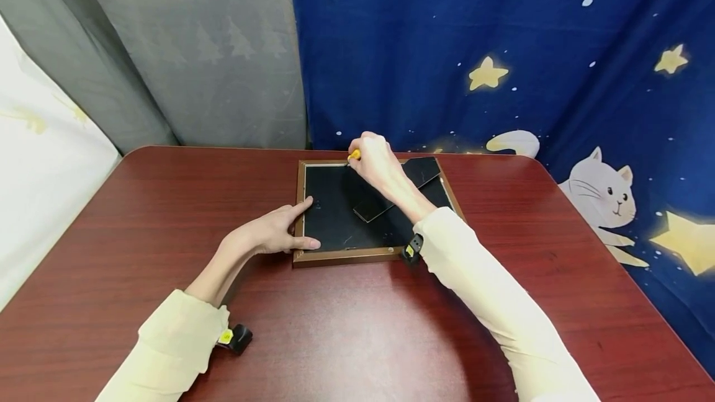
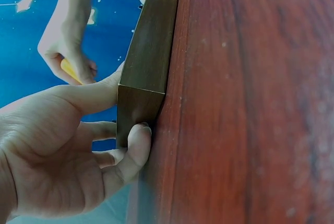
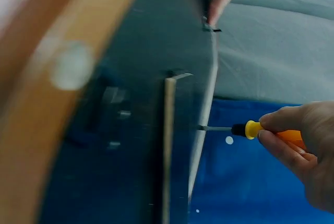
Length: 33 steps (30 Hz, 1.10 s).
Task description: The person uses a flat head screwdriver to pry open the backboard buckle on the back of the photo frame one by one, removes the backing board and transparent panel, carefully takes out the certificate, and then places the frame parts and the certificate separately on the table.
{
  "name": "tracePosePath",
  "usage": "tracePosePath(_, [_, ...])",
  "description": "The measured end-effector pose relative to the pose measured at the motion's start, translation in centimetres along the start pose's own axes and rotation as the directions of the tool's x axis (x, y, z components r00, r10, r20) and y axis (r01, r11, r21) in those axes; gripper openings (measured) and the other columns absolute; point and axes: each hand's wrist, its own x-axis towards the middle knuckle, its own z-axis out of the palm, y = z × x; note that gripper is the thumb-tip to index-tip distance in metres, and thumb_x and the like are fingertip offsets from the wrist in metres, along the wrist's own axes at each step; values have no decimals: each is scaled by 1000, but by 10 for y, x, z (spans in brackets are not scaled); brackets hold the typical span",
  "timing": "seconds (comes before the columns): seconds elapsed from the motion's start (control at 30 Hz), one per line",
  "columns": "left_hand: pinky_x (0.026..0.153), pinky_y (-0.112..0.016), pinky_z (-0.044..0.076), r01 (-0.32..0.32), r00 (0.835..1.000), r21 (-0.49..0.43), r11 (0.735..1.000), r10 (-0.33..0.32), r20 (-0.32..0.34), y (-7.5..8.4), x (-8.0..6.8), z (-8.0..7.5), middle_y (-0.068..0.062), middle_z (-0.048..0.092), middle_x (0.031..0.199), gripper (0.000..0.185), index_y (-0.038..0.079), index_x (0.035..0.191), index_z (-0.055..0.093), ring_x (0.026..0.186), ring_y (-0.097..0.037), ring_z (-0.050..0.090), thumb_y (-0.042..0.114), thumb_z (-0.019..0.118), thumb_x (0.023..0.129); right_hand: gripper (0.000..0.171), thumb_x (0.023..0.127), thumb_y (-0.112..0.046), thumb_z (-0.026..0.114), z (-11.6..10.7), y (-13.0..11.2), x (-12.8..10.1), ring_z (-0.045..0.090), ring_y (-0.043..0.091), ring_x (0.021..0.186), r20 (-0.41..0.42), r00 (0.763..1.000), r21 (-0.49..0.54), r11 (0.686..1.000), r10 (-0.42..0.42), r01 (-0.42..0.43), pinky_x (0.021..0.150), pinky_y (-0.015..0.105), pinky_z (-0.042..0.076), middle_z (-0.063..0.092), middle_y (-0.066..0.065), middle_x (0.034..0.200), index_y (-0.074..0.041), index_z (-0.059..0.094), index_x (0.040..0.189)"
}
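Right hand: the right hand (image 1: 375,160) has its fingers curled tight round a screwdriver (image 3: 261,130), the yellow handle poking out past the knuckles.
Screwdriver: the dark metal tip runs straight out from the grip and meets the far edge of the picture frame (image 1: 313,257); in the right wrist view the tip touches the rim where the black backing ends.
Left hand: the left hand (image 1: 272,234) is spread on the frame's near left corner, forefinger laid straight along the left rim, thumb pressed to the front edge. Fingers are straight and apart, pressing, not wrapped round anything.
Left wrist view: there's the corner of the wooden rim sitting between thumb and forefinger, the other fingers loosely folded below it against the table (image 2: 250,109).
Picture frame: lying face down and flat on the table, black backing (image 1: 329,216) upward, between the two hands; the right forearm crosses over it.
Stand: a black stand flap (image 1: 419,172) lies on the backing just under and beside the right wrist, angled across the frame.
Behind the grip: past the screwdriver hand hangs a blue cloth (image 1: 503,30) with stars and a cat, and a grey curtain (image 1: 184,48) to its left.
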Motion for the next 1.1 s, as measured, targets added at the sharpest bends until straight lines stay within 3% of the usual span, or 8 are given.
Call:
tracePosePath(0.2, [89, -41, 42, -3, 1000, -10, 1000, 3, 0, -1, -1, 0, -18, 48, 120, 104, 6, 162, 16, 102, -28, 49, 49, 75, 89, 13, 91, -4, 72, -3, -3, 19, 62, 26, 92, 50, 995, 11, 996, 85, -86, 81, 31, 58, 65, 14, 103, 2, 74, 103])
tracePosePath(0.37, [93, -43, 42, -7, 1000, -4, 1000, 7, -8, -2, -3, -1, -21, 48, 127, 103, 5, 162, 16, 108, -29, 48, 48, 75, 89, 13, 91, -5, 74, -3, -6, 31, 63, 26, 92, 62, 992, 7, 993, 114, -114, 81, 31, 59, 65, 15, 104, 1, 73, 102])
tracePosePath(0.57, [93, -43, 42, -14, 1000, -8, 1000, 13, -7, -1, -3, -1, -20, 48, 125, 103, 5, 162, 16, 107, -29, 48, 49, 75, 89, 16, 89, -6, 76, -1, -4, 39, 62, 26, 90, 20, 989, 48, 988, 145, -145, 81, 33, 58, 67, 13, 104, -1, 72, 103])
tracePosePath(0.77, [89, -42, 42, -30, 999, 0, 1000, 30, -13, -1, -1, 1, -17, 50, 114, 103, 4, 161, 17, 100, -27, 49, 49, 75, 89, 27, 87, -10, 80, 1, 0, 41, 62, 26, 91, -51, 971, 122, 966, 235, -228, 85, 33, 57, 67, 12, 102, -3, 67, 109])
tracePosePath(1.1, [87, -41, 41, -26, 1000, 2, 1000, 26, -15, -2, -1, 2, -14, 49, 109, 103, 5, 162, 16, 98, -26, 48, 48, 75, 90, 31, 90, -16, 79, 9, 7, 48, 66, 22, 88, -61, 942, 229, 923, 330, -309, 85, 30, 57, 69, 10, 96, -2, 67, 115])
